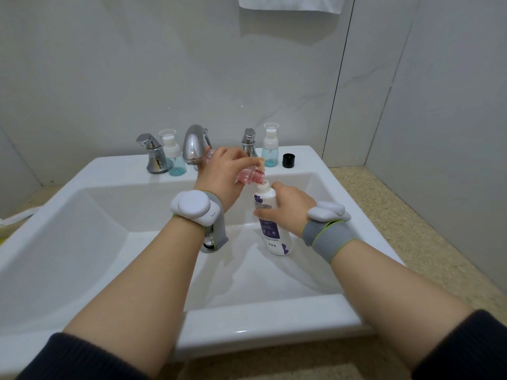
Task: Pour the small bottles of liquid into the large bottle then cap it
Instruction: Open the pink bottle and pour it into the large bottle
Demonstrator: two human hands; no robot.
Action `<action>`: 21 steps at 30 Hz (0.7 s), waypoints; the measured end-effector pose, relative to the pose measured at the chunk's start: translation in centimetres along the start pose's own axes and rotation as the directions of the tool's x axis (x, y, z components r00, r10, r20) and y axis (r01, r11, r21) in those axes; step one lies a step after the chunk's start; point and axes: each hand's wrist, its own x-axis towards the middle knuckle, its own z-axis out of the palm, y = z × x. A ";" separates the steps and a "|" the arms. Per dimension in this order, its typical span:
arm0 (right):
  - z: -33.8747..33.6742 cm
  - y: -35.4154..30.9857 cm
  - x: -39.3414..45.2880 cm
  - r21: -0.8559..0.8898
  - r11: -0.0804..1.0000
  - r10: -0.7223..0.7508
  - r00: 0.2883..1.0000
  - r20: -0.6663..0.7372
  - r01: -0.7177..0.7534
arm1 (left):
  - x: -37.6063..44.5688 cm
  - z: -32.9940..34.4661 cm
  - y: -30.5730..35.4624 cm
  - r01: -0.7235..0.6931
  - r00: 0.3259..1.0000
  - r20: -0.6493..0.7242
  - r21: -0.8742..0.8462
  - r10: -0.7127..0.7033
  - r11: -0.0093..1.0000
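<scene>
one purple label (270, 229), text unreadable

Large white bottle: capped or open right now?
Open. The large white bottle shows a bare mouth; a black cap sits on the sink ledge.

Basin (82, 242) left half open; faucet (195, 144), pump bottles (270, 145) and black cap (288, 160) crowd back ledge.

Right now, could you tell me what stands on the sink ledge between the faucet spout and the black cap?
In the head view, between the faucet spout and the black cap stand the right tap handle and a blue pump bottle.
</scene>
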 end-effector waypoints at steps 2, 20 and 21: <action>0.0 0.0 0.0 -0.004 1.000 0.000 1.000 -0.002 0.000 | 0.0 0.0 0.0 -0.003 1.000 -0.005 -0.003 0.003 1.000; 0.1 0.0 0.1 -0.005 1.000 0.001 1.000 -0.004 -0.001 | 0.0 -0.2 0.2 0.000 1.000 -0.001 0.003 0.000 1.000; 0.1 0.0 0.1 -0.007 1.000 0.000 1.000 -0.005 0.000 | 0.0 -0.2 0.2 -0.002 1.000 -0.004 0.002 0.002 1.000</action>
